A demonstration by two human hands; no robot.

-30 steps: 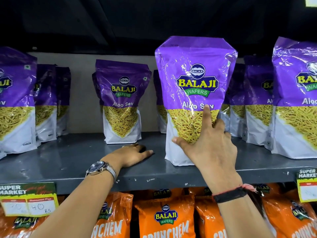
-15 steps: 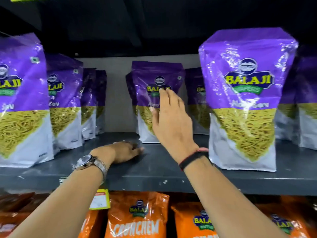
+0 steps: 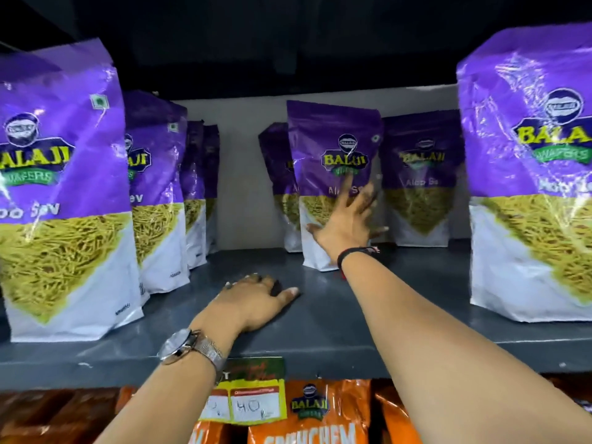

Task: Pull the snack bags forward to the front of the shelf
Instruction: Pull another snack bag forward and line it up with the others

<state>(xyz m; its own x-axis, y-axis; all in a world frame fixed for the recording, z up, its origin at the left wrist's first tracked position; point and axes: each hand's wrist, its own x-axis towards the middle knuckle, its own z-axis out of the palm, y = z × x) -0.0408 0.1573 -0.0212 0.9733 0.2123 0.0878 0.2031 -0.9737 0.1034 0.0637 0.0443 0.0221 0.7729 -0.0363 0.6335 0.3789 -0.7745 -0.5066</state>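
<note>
Purple Balaji Aloo Sev snack bags stand on a grey shelf (image 3: 368, 318). One bag (image 3: 528, 187) stands at the front right and another (image 3: 57, 187) at the front left. A middle bag (image 3: 333, 139) stands far back. My right hand (image 3: 347, 225) reaches in with fingers spread and lies against the lower front of that bag, its fingertips near the bag's right edge. It is blurred, with no closed grip visible. My left hand (image 3: 253, 299) rests palm down on the shelf, holding nothing.
More purple bags stand behind: one (image 3: 419, 187) right of the middle bag, one (image 3: 275, 161) left of it, and a row (image 3: 153, 187) behind the front left bag. Orange Crunchem bags (image 3: 317, 418) fill the shelf below. A price tag (image 3: 253, 402) hangs on the shelf edge.
My right hand let go of the bag now at the front right and moved left and deeper to the middle back bag. My view shifted left. My left hand stayed on the shelf.
</note>
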